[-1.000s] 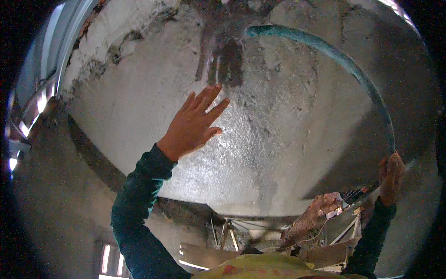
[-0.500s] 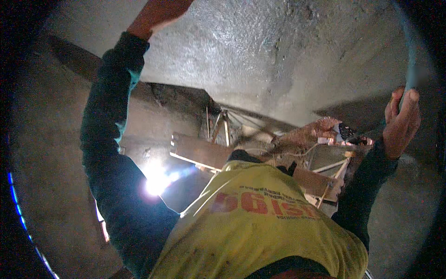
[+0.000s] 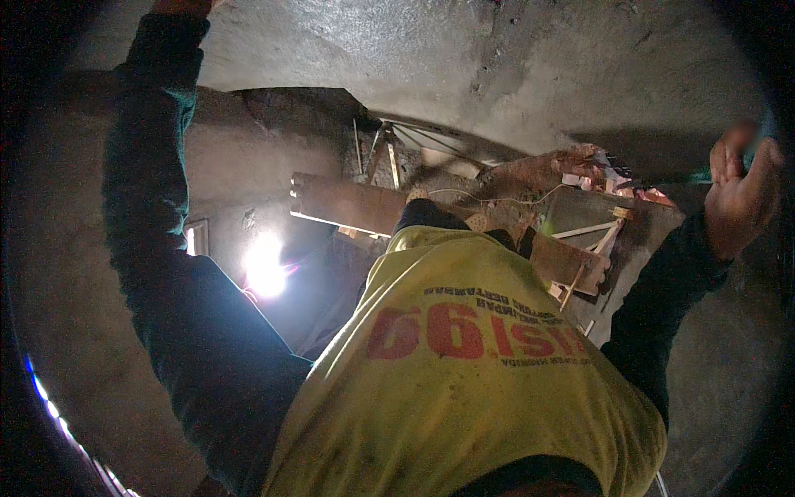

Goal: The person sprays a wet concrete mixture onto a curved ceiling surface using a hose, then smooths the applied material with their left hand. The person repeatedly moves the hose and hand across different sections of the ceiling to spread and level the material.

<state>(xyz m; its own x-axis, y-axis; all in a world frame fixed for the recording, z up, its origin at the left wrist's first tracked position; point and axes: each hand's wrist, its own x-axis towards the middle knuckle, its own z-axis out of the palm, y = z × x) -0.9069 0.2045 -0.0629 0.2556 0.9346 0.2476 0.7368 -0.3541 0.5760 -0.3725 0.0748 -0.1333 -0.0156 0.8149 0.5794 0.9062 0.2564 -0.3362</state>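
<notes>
Both my arms are raised and spread wide in dark green sleeves. My left hand is almost wholly cut off by the top edge; only the wrist shows, so its fingers are hidden. At the right rim my right hand is held up with its fingers bent around the bluish edge of a long, thin strip. Most of that strip lies outside the picture. A wet-looking grey plastered surface stretches across the top, between the two hands.
Below are brown boards and a second board with light wooden struts. A pale cable runs across rubble. A bright lamp glares at left, near a grey wall.
The boards and lamp have shifted upward in view. My left hand has slipped mostly past the top edge. The right hand is farther right, and less of the bluish strip shows.
</notes>
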